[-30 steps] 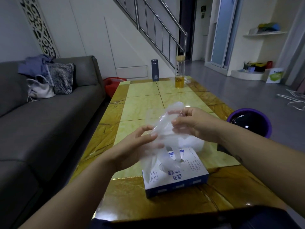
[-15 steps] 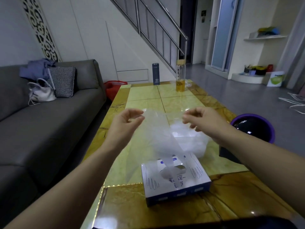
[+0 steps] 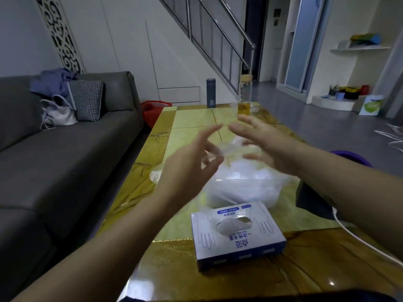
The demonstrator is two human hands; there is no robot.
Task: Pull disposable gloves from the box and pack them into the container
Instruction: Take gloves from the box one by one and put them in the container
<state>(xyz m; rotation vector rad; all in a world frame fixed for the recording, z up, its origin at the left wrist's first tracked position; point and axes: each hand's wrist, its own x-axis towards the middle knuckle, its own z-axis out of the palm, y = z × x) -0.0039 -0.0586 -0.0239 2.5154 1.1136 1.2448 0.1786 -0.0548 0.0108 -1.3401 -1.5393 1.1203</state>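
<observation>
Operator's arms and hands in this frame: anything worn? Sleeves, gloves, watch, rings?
The left hand and right hand are ungloved; no rings or watch show, though the fingers are motion-blurred. The left forearm and right forearm are bare to the frame edge, no sleeves in view.

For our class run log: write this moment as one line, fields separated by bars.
stage: packing | left hand: over clear container, grip blurred | right hand: open above it | glove box: untouched

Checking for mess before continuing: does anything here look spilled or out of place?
Nothing spilled. The clear container looks overfull, heaped with crumpled gloves; a white cable lies across the table at right.
</observation>
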